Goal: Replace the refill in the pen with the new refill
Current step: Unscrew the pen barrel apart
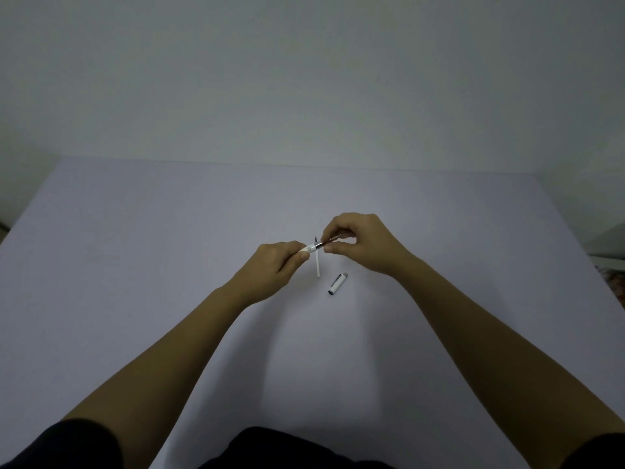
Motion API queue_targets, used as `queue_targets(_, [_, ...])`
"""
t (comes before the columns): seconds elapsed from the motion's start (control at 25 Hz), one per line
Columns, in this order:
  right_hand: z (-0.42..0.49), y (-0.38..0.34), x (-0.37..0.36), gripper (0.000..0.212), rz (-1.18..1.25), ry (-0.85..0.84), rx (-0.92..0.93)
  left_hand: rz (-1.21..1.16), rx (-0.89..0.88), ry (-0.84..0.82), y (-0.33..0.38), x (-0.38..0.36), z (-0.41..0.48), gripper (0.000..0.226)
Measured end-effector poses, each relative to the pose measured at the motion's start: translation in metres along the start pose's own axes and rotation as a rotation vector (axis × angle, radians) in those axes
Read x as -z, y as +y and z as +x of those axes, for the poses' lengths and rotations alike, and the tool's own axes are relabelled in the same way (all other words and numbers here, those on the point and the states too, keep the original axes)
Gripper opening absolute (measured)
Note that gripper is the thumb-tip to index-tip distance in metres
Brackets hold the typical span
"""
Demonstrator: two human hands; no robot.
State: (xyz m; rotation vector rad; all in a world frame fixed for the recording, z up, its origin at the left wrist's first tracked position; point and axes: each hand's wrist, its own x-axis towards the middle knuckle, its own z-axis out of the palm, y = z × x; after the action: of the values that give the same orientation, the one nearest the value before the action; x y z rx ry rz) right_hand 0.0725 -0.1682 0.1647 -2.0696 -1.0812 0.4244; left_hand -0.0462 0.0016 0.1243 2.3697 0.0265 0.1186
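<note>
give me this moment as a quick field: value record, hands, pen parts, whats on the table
left hand: closed around the white pen barrel, fingertips at its open end
right hand: pinching the dark front section at the barrel's mouth
joint: the two parts meet between the hands; whether screwed together cannot be told
spare refill: thin white stick on the table, just below the hands
pen cap: white, lying loose on the table, nearer the right hand
stage: pen uncapped, being worked at the front joint
</note>
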Motion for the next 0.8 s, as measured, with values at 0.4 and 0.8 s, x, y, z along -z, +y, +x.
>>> queue_targets(0.4, [0.0002,-0.0041,0.0057,0.017,0.172,-0.008,-0.125,-0.004,-0.009,0.015,0.0001,0.0026,-0.0023,0.030])
queue_targets(0.8, [-0.0023,-0.0073,0.0036,0.020,0.270,0.052,-0.177,-0.023,0.003,0.045,0.0022,0.0006,-0.0002,0.030])
